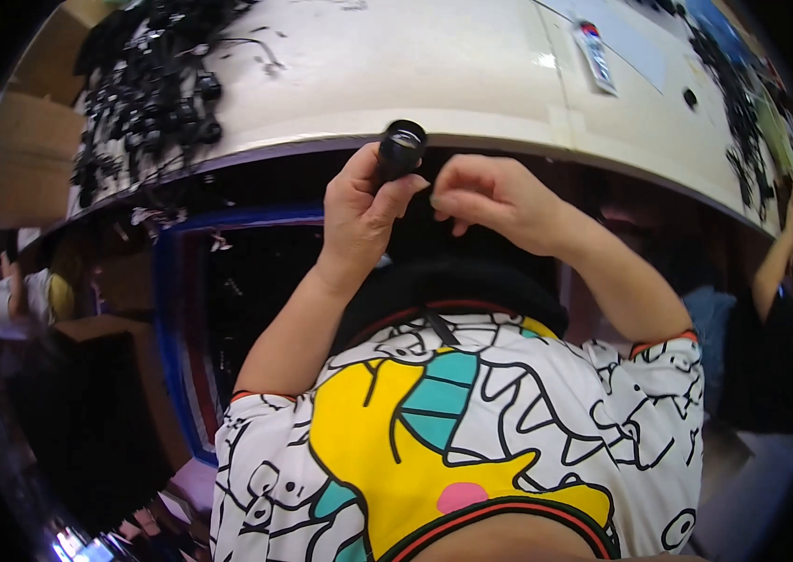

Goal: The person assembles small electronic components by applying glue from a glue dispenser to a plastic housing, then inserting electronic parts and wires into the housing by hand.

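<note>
My left hand (357,208) is wrapped round a short black flashlight (404,145), its wide round head up and its lens end showing a pale glint. The flashlight's lower body is hidden by my fingers and thumb. Just right of it, my right hand (501,199) hovers with the fingers curled and the thumb and forefinger drawn together. Whatever they may pinch is too small or hidden to make out. Both hands are in front of the table's near edge, above my lap, and apart from each other.
A heap of black corded parts (157,89) covers the left of the white table (396,56). At the right lie a white tube (595,58), a small black piece (690,97) and more black parts (733,122). A blue-edged container (171,328) stands below left. People sit on both sides.
</note>
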Demonstrator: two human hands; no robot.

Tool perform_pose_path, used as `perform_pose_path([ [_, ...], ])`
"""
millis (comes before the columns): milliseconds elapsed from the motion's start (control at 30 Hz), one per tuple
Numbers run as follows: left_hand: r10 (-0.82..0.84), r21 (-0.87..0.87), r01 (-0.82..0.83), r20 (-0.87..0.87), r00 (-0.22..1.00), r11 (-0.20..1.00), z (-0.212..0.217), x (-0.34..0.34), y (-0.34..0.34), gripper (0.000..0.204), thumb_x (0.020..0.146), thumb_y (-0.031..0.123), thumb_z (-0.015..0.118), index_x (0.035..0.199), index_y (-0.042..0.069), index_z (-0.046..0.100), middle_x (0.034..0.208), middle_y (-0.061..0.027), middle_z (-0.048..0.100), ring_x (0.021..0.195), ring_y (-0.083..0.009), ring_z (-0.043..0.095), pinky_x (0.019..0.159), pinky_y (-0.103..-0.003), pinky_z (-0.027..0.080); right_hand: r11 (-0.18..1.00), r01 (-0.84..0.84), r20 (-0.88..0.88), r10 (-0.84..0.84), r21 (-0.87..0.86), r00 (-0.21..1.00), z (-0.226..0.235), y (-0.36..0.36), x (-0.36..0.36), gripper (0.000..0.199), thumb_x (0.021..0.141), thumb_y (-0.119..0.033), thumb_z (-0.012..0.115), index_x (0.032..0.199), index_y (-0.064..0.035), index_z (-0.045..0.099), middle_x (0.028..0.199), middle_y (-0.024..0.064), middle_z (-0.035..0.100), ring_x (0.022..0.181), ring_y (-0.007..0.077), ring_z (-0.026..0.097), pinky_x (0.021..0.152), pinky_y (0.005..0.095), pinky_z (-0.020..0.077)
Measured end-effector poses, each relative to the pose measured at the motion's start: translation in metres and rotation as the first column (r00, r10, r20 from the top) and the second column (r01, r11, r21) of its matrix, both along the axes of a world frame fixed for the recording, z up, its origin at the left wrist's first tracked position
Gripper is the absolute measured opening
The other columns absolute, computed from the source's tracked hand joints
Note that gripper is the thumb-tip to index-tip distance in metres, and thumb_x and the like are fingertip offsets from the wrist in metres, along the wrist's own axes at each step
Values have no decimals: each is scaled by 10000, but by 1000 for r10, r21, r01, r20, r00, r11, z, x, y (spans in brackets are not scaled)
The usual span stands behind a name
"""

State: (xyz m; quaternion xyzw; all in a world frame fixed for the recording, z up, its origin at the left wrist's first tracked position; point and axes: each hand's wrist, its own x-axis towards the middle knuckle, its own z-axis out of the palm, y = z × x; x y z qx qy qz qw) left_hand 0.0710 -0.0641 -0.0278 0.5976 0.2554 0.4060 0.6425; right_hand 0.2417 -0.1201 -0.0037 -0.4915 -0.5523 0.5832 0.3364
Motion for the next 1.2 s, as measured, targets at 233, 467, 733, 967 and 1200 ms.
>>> perform_pose_path([
  [233, 124, -223, -30, 420, 899, 974, 31, -6, 34, 364, 855, 366, 467, 1018, 41, 445, 583, 26, 353, 500, -67, 280, 475, -215, 246, 939, -339, 112, 344, -60, 932, -79, -2, -28, 512, 729, -245, 665, 1140, -24, 456, 1040, 91, 526, 954, 155, 502, 863, 270, 388],
  [467, 218, -356, 48, 667, 713, 933, 46, 23, 51, 262, 855, 335, 478, 962, 96, 463, 591, 34, 307, 503, -72, 244, 481, -214, 239, 997, 70, -334, -58, 24, 941, -56, -24, -19, 385, 694, -190, 709, 992, -42, 516, 833, 27, 559, 829, 87, 506, 756, 246, 419],
  [733, 169, -383, 232, 768, 618, 894, 81, 63, 42, 337, 865, 314, 467, 987, 0, 443, 614, 15, 316, 548, -77, 280, 518, -211, 279, 749, 56, 528, -516, 660, 674, 33, -49, 48, 590, 626, -401, 717, 1066, -59, 524, 828, 81, 505, 809, 232, 486, 721, 339, 380],
  [967, 94, -370, 460, 850, 519, 807, 104, 95, 44, 321, 869, 287, 467, 986, -9, 425, 648, 10, 295, 570, -84, 289, 566, -211, 315, 999, -19, -664, -4, -27, 748, 87, -68, 51, 635, 686, -145, 679, 1224, -34, 361, 796, 54, 522, 609, 87, 479, 521, 194, 387],
  [1200, -258, -272, 496, 600, 757, 825, 102, 106, 33, 579, 886, 432, 361, 1294, 39, 241, 1231, -155, 382, 1120, -241, 411, 969, -374, 315, 892, 452, -570, -355, 33, 741, 173, -51, 135, 293, 843, -276, 500, 909, 2, 561, 593, 23, 503, 340, 21, 278, 304, 154, 197],
])
